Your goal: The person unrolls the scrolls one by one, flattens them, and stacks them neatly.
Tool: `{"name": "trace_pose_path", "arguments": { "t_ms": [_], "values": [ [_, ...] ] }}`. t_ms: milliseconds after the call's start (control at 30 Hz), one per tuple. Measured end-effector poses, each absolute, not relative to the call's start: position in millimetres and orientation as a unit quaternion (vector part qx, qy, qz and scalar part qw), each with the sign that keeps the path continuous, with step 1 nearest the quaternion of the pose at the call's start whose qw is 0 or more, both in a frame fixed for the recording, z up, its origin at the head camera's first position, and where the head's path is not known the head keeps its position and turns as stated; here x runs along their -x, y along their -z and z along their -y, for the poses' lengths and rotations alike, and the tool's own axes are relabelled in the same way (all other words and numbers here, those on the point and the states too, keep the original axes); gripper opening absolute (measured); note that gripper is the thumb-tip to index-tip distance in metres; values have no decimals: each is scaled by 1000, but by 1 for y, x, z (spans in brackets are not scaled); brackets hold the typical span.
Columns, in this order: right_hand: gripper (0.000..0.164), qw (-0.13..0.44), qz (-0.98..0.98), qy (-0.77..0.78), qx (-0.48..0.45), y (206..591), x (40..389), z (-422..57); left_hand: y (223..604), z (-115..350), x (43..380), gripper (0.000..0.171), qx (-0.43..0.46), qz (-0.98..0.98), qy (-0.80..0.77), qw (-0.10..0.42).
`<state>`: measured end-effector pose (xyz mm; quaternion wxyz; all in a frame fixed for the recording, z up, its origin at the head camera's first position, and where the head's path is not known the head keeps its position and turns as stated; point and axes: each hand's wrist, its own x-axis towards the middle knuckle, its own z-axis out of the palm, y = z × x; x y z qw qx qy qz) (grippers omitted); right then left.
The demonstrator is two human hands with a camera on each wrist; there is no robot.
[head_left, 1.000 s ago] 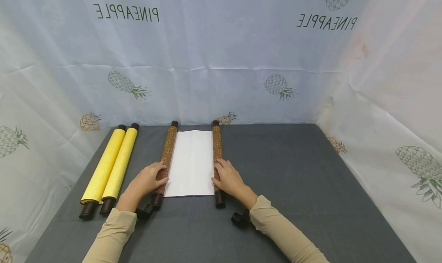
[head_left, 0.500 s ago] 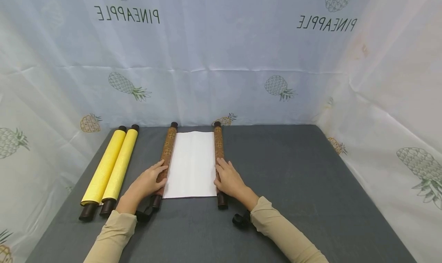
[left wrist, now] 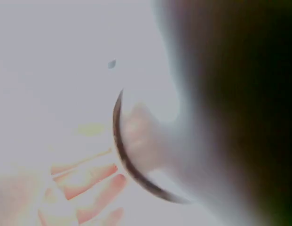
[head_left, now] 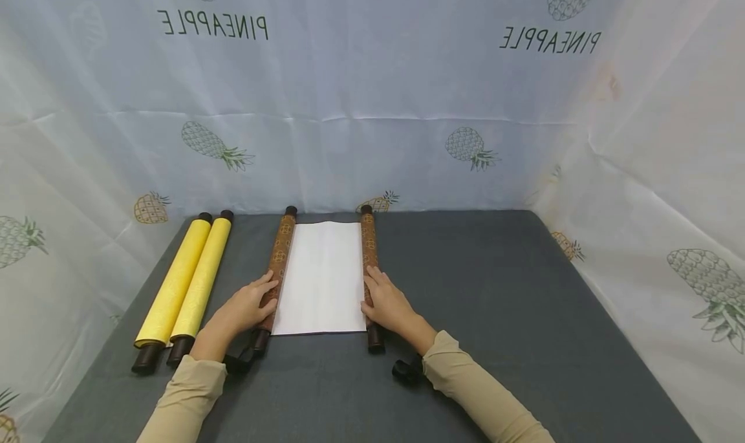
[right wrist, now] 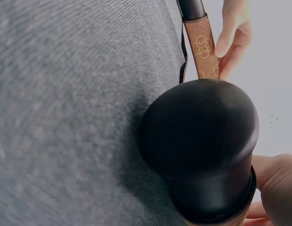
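As a person's left hand [head_left: 243,308] gripped the left brown roller [head_left: 282,249] and the right hand [head_left: 391,304] the right brown roller [head_left: 369,242], a white sheet [head_left: 326,278] stretched between them toward the far edge of the table [head_left: 495,301], before a pineapple-print curtain [head_left: 372,74]. Two yellow rolls [head_left: 205,271] lay near the left edge. From the left wrist, glare and blur hid the grip. From the right wrist, a black knob [right wrist: 202,127] loomed in front, partly blocking the right hand.

The left hand [head_left: 244,306] and right hand [head_left: 390,304] have moved slightly apart with the brown rollers [head_left: 282,246]. More white paper [head_left: 326,278] shows between.
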<state>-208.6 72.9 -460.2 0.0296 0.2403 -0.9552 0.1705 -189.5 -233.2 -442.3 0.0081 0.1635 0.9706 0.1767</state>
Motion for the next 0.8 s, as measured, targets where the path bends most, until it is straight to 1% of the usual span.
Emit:
{"name": "trace_pose_path", "arguments": {
  "t_ms": [300, 400, 533, 633, 800],
  "values": [
    [51, 35, 953, -190, -232, 461, 208, -73, 436, 237, 189, 49, -169, -968, -183, 30],
    [55, 26, 953, -201, -225, 462, 208, -73, 435, 239, 189, 51, -170, -968, -181, 37],
    [67, 12, 951, -232, -205, 462, 208, -72, 432, 240, 189, 55, -161, -968, -183, 57],
    [72, 5, 947, -260, -186, 462, 209, -72, 430, 240, 190, 57, -157, -968, -186, 68],
    [75, -2, 946, -278, -165, 462, 209, -74, 430, 241, 190, 59, -145, -968, -188, 78]
  ]
}}
